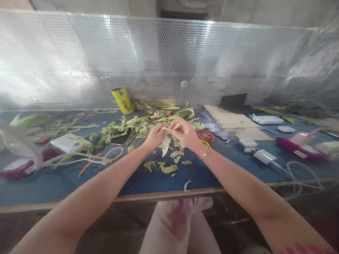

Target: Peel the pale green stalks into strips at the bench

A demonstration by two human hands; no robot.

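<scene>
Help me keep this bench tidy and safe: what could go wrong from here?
The pale, thin, leaf-like strip, pinched by the fingers of the left hand and right hand, might tear if pulled. The small, curled, pale-green scrap at the front edge of the blue tabletop could drop off. The yellow, printed, cylindrical container seems to lean; a knock might tip it over.

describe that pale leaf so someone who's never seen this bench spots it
Find the blue tabletop, in front of the perforated panel. Near its middle, the left hand and right hand sit close together. The pale leaf hangs between them, tapering downward, while neighbouring scraps lie loose.
</scene>
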